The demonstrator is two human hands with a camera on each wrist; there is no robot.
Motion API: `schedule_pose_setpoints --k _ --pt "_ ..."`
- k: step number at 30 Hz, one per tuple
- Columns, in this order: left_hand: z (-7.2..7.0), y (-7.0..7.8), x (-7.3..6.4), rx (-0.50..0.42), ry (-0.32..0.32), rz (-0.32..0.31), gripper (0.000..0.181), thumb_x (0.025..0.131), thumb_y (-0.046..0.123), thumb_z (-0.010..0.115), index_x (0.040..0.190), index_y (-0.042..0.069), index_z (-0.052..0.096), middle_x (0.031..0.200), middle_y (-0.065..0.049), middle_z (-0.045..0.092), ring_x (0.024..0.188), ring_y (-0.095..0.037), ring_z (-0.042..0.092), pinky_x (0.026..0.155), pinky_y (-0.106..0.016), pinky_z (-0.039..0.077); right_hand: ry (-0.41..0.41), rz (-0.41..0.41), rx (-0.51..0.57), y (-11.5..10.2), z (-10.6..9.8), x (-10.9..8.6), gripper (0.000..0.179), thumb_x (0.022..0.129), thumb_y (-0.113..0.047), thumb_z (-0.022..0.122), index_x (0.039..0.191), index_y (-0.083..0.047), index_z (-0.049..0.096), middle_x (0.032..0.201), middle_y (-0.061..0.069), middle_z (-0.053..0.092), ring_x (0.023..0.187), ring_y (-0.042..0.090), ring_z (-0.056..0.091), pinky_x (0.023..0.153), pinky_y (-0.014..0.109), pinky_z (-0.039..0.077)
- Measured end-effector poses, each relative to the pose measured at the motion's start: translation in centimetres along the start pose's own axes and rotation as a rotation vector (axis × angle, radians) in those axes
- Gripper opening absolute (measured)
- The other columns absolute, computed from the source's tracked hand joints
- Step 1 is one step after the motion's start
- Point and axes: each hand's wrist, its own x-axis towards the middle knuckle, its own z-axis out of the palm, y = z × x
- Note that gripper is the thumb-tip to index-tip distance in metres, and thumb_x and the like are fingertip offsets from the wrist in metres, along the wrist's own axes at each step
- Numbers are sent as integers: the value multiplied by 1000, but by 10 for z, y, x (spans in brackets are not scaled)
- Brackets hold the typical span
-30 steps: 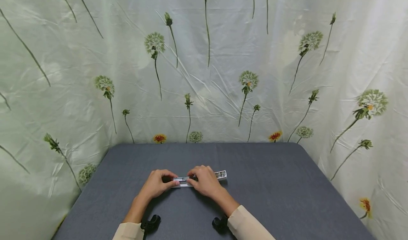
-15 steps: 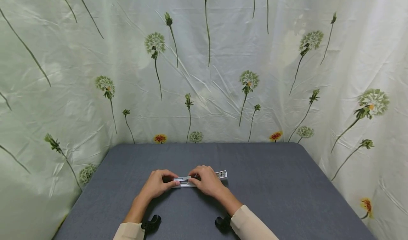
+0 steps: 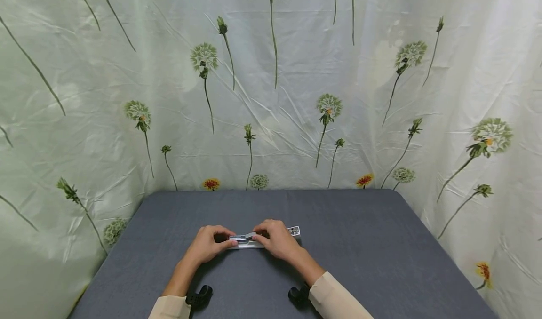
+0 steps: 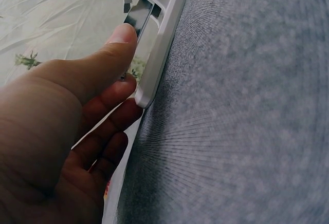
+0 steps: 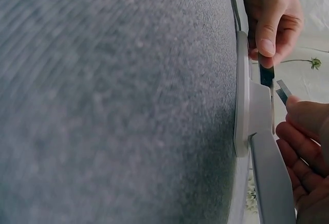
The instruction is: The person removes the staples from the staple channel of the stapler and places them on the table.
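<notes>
A grey stapler [image 3: 245, 246] lies on the table with its top cover [image 3: 295, 232] swung back to the right, exposing the long metal magazine [image 4: 138, 19]. My left hand [image 3: 208, 244] pinches the magazine's left end between thumb and fingers; its fingertips also meet the tip of the base [image 4: 149, 88] in the left wrist view. Between thumb and forefinger, my right hand [image 3: 274, 240] holds a short strip of staples [image 5: 283, 90], tilted over the magazine and apart from it in the right wrist view. The right hand hides the stapler's hinge area from the head view.
A dark grey cloth covers the table [image 3: 360, 253]. Behind and on both sides hangs a pale curtain [image 3: 271, 102] printed with dandelions. Black wrist mounts [image 3: 200, 296] sit under the forearms, near the table's front.
My right hand has shifted slightly to the right along the stapler, carrying the staple strip, which shows more clearly now. The left hand keeps its grip in the same place.
</notes>
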Motion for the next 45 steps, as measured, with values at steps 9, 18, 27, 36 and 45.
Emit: schedule_pose_setpoints --k 9,18,27,36,45 --pt "-1 -1 0 7 11 22 18 80 37 89 93 26 82 85 13 73 78 -4 62 75 -28 50 18 -16 21 5 -5 -4 15 95 -19 76 107 -12 80 96 -1 75 85 6 67 76 23 55" --pt "-1 -2 0 13 4 5 20 80 39 89 94 26 82 86 13 73 79 -4 62 76 -28 50 20 20 36 6 -15 -7 16 96 -21 75 108 -12 80 97 -1 74 87 7 67 78 24 56" --pt "1 -3 1 17 6 8 21 79 38 90 94 26 82 85 13 73 80 -5 62 77 -29 51 62 2 54 8 -27 -14 14 95 -17 75 107 -10 80 97 0 74 88 11 69 79 29 58" --pt "1 -3 1 3 1 6 21 80 40 89 95 26 82 86 13 73 81 -6 62 77 -30 51 105 15 79 17 -32 -19 13 93 -16 78 105 -11 81 96 -2 74 88 10 69 78 28 58" --pt "0 -2 0 5 4 -8 19 79 39 89 93 28 82 86 14 72 81 -6 61 78 -30 50 113 26 88 22 -39 -24 15 94 -17 76 107 -12 81 99 -1 75 90 12 70 78 30 58"
